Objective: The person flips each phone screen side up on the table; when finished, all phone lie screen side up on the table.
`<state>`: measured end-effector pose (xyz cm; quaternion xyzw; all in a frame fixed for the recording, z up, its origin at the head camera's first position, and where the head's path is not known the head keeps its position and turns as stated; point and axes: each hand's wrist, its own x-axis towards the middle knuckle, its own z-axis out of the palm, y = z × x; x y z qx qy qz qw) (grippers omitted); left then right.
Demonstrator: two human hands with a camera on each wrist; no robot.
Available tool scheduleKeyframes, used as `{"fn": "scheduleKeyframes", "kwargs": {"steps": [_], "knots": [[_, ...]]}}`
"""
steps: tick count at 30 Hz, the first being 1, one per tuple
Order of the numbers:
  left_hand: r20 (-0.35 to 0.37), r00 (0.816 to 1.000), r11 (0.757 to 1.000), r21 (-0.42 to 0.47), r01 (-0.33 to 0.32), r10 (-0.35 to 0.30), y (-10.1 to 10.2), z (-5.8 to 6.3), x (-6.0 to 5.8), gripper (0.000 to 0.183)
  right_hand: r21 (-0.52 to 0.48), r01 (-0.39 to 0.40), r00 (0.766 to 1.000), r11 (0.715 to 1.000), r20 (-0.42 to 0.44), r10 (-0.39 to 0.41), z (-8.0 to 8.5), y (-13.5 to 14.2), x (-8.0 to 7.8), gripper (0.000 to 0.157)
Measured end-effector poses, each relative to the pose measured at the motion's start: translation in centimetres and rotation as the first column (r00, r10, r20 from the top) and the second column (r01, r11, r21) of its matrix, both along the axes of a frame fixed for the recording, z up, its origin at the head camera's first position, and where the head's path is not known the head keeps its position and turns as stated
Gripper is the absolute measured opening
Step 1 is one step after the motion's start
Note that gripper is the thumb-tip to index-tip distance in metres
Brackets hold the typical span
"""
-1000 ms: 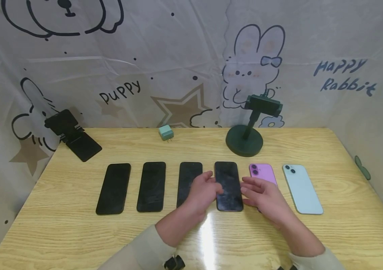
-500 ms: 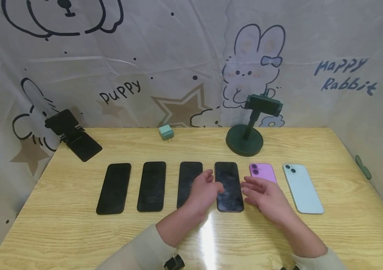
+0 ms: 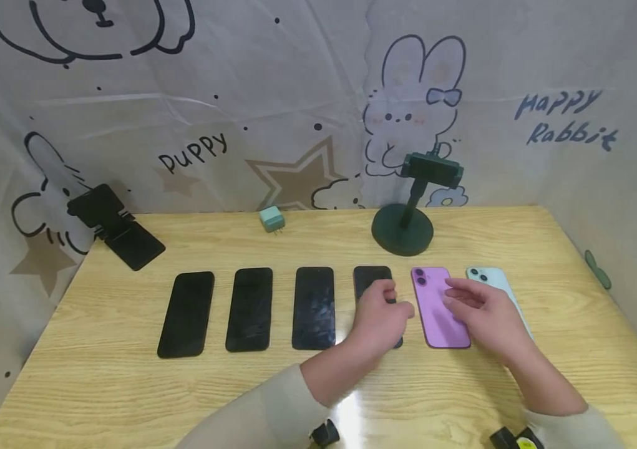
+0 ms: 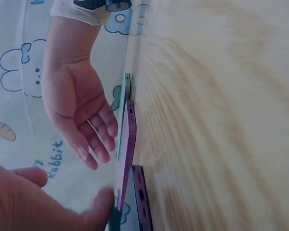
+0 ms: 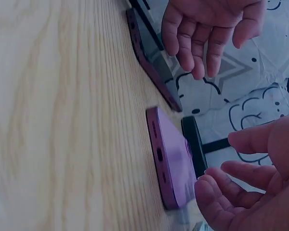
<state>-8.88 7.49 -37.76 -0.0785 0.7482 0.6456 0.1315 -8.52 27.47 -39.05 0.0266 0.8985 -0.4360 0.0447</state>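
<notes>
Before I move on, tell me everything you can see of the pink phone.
The pink phone lies back up on the wood-grain table, between a black phone and the pale blue phone. Its smooth back has rounded corners and two dark camera lenses at the far left corner; the near edge shows a port. Glass or plastic, I can't tell. The right hand overlaps its right side in the head view, but contact isn't clear.

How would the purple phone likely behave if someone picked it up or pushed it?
The purple phone would likely stay stiff, being a thin, straight-edged slab. Lying flat on the table with its camera lenses facing up, it should slide rather than roll or tip. Its smooth-looking surface might make it somewhat slippery to grip.
</notes>
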Motion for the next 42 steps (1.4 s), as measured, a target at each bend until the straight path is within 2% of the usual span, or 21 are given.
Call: {"fn": "scheduleKeyframes", "kwargs": {"steps": [4, 8, 12, 20, 26, 28, 31, 35, 38, 42], "knots": [[0.081, 0.995, 0.996, -0.065, 0.068, -0.063, 2.0, 0.1, -0.4, 0.052, 0.070, -0.016, 1.000, 0.997, 0.018, 0.015, 0.0, 1.1, -0.2, 0.051], [0.132, 0.988, 0.987, -0.131, 0.093, -0.076, 3.7, 0.0, -0.8, 0.041, 0.093, -0.047, 0.997, 0.995, 0.067, 0.041, -0.1, 1.6, -0.1, 0.054], [0.140, 0.989, 0.986, -0.156, 0.058, -0.036, 4.9, -0.1, -1.0, 0.040, 0.073, -0.066, 0.994, 0.995, 0.096, 0.059, -0.1, 1.7, -0.1, 0.059], [0.144, 0.989, 0.989, -0.149, -0.012, 0.034, 6.4, 0.2, -0.1, 0.073, 0.080, -0.017, 0.994, 0.997, 0.108, 0.008, 0.1, 1.4, 0.0, 0.056], [0.185, 0.978, 0.995, -0.044, -0.094, 0.101, 6.8, 0.0, 0.1, 0.084, 0.105, -0.003, 0.990, 0.994, 0.142, -0.012, -0.3, 1.1, 0.0, 0.061], [0.194, 0.973, 0.992, -0.002, -0.127, 0.125, 6.9, -0.2, 0.2, 0.082, 0.098, -0.012, 0.989, 0.995, 0.148, -0.002, -0.4, 1.1, 0.1, 0.062], [0.203, 0.965, 0.982, 0.054, -0.182, 0.168, 7.2, -0.6, 0.3, 0.070, 0.077, -0.011, 0.991, 0.997, 0.134, 0.000, -0.7, 1.4, 0.5, 0.061], [0.208, 0.955, 0.965, 0.107, -0.237, 0.212, 7.3, -1.1, 0.1, 0.045, 0.006, 0.045, 0.992, 0.999, 0.120, -0.045, -0.7, 1.7, 1.1, 0.058], [0.199, 0.955, 0.960, 0.129, -0.248, 0.220, 7.3, -1.3, -0.1, 0.034, -0.052, 0.092, 0.988, 0.994, 0.126, -0.085, -0.6, 1.9, 1.4, 0.059], [0.180, 0.962, 0.957, 0.167, -0.238, 0.208, 7.2, -1.2, -0.4, 0.037, -0.123, 0.118, 0.986, 0.985, 0.134, -0.101, -0.3, 2.2, 1.7, 0.062]]}}
